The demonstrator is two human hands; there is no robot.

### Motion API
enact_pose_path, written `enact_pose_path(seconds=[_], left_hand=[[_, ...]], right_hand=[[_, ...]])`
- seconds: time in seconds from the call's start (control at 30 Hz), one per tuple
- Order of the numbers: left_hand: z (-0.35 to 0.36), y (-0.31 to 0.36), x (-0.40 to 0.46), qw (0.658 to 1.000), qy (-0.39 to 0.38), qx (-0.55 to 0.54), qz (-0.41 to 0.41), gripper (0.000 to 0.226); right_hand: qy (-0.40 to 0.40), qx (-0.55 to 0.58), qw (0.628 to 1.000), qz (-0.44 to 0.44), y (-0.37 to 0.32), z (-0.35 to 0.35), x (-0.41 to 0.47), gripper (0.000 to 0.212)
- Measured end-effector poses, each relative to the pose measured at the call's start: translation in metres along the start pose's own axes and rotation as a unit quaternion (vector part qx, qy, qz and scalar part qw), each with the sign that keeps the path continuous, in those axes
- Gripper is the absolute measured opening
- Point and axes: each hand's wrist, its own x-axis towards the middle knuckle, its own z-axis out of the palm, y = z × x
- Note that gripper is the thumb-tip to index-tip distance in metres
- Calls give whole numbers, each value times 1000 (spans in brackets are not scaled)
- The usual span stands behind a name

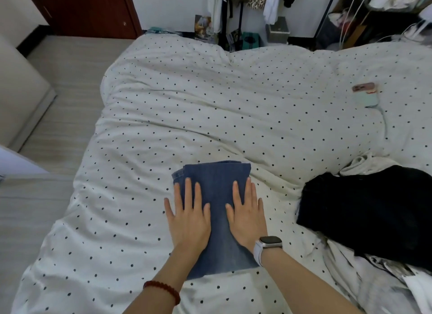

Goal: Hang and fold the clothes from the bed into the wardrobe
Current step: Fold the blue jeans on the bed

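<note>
A folded pair of blue jeans (216,178) lies on the dotted white bed cover (187,108) near the front edge. My left hand (188,217) lies flat on the jeans' left side, fingers straight and spread. My right hand (247,214), with a watch on the wrist, presses flat on the right side. A black garment (364,210) is heaped at the right of the bed, with pale grey and white clothes (364,160) partly under and around it.
A phone (364,88) and a pale power bank (367,100) with a cable lie on the bed at the far right. A clothes rack (236,14) with hanging garments stands beyond the bed. Floor runs along the left side.
</note>
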Motion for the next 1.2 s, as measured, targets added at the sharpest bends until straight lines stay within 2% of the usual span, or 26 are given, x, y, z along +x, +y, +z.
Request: enact_pose_path(seconds=[0.07,0.2,0.3,0.33,0.43,0.5,0.57,0.63,0.7,0.8,0.97,1.2], left_hand=[[6,-7,7,999,-25,11,-47,70],[21,-9,23,993,-43,4,-110,68],[17,-3,39,987,-84,-16,-138,68],[15,-3,44,985,-90,-31,-142,69],[9,-7,41,981,-58,-111,-145,75],[6,-11,28,962,-29,-220,-159,79],[2,-12,10,933,-27,-306,-190,78],[1,-12,-2,920,-46,-334,-201,72],[0,-10,-4,915,-49,-351,-194,64],[-9,-3,-7,907,-25,-378,-186,54],[-45,8,-28,899,60,-401,-166,49],[-137,-10,-71,891,176,-405,-109,49]], right_hand=[[-11,-4,1000,2,4,7,12,72],[-38,-14,999,7,12,16,34,88],[-62,14,998,13,18,17,45,91],[-59,34,998,7,20,17,46,88],[-13,142,990,-4,19,13,36,62],[30,253,966,34,18,12,18,64],[23,323,940,105,18,12,-1,72],[-13,335,927,166,22,19,-12,73],[-26,335,923,189,24,20,-15,68],[6,336,927,166,16,5,-21,54],[69,349,929,104,-5,-43,-37,36],[82,412,907,44,-72,-119,-66,33]])
